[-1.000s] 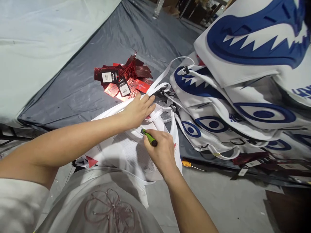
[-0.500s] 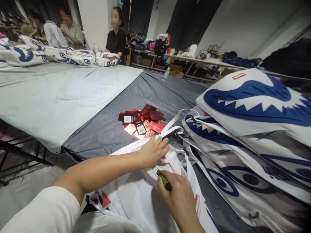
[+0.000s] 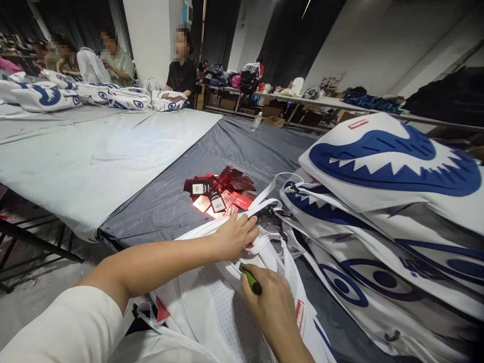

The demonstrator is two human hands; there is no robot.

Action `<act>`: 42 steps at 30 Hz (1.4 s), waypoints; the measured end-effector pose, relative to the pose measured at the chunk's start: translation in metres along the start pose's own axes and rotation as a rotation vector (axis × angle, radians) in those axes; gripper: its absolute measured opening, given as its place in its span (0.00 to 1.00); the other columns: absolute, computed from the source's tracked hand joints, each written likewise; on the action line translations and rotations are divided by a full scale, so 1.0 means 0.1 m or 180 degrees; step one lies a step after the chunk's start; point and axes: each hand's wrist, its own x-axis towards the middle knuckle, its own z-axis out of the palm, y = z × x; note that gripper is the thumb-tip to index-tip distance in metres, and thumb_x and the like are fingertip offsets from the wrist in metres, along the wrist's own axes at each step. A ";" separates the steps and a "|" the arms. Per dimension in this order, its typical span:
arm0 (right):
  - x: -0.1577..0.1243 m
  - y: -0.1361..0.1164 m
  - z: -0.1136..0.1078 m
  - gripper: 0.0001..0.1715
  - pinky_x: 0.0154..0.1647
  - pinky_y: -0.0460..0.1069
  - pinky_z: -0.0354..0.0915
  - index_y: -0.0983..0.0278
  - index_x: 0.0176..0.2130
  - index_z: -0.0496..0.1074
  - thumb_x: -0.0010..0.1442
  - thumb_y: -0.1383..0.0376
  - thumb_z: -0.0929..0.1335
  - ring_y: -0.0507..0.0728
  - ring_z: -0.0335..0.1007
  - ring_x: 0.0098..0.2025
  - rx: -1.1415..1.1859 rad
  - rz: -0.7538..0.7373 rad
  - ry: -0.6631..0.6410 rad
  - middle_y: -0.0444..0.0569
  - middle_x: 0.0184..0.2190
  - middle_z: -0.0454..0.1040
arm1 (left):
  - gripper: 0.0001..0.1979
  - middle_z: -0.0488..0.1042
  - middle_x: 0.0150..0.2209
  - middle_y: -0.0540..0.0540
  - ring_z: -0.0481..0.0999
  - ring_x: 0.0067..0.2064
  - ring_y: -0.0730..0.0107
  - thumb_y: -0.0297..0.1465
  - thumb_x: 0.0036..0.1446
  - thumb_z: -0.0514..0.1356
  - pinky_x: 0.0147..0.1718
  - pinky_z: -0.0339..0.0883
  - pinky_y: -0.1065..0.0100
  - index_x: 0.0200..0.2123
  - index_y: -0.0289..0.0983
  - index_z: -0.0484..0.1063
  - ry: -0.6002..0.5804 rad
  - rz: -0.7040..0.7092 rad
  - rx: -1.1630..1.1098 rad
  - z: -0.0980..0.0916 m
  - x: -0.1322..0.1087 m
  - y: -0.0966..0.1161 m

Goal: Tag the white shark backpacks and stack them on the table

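Observation:
A white mesh-lined bag [image 3: 212, 307] with white straps lies at the table's near edge in front of me. My left hand [image 3: 234, 234] rests palm down on its straps, fingers curled over the white webbing [image 3: 264, 199]. My right hand [image 3: 270, 297] is closed round a small tool with a green handle [image 3: 250, 279], its tip against the bag's top edge just below the left hand. A heap of red and black hang tags [image 3: 219, 191] sits on the grey cloth just beyond my left hand.
A tall stack of white bags printed with blue shark mouths and eyes [image 3: 385, 201] fills the right side. The grey cloth [image 3: 242, 146] and a pale sheet [image 3: 86, 156] cover the long table. Several people sit at the far left with more bags [image 3: 124, 96]. A water bottle [image 3: 257, 121] stands beyond.
The view has lifted from the bag to the room, showing the far people and tables. Both hands have kept their hold on the straps and the green tool, shifting only slightly.

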 end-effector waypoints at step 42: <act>0.21 -0.39 -0.29 0.25 0.44 0.57 0.72 0.57 0.56 0.73 0.66 0.48 0.66 0.62 0.78 0.38 0.1251 -0.0138 0.1050 0.54 0.39 0.80 | 0.53 0.71 0.58 0.38 0.75 0.54 0.56 0.36 0.54 0.66 0.47 0.67 0.65 0.71 0.41 0.33 -0.0936 -0.1789 -0.1678 -0.36 -0.99 -0.43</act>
